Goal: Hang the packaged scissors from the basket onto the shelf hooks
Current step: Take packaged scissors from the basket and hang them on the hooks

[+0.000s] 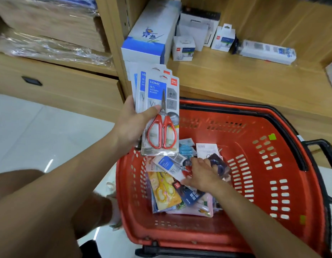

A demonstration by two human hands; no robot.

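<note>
My left hand grips a fanned stack of packaged scissors above the near-left rim of the red basket; the front pack shows red-handled scissors on a blue and white card. My right hand reaches down into the basket and pinches another blue-card scissors pack lying on a pile of packs. A yellow-handled scissors pack and a dark blue pack lie in that pile. No shelf hooks are in view.
A wooden shelf behind the basket carries white and blue boxes. A wooden drawer unit with wrapped stacks on top stands at the left. The basket's black handle sticks out at the right. Pale floor tiles lie at the left.
</note>
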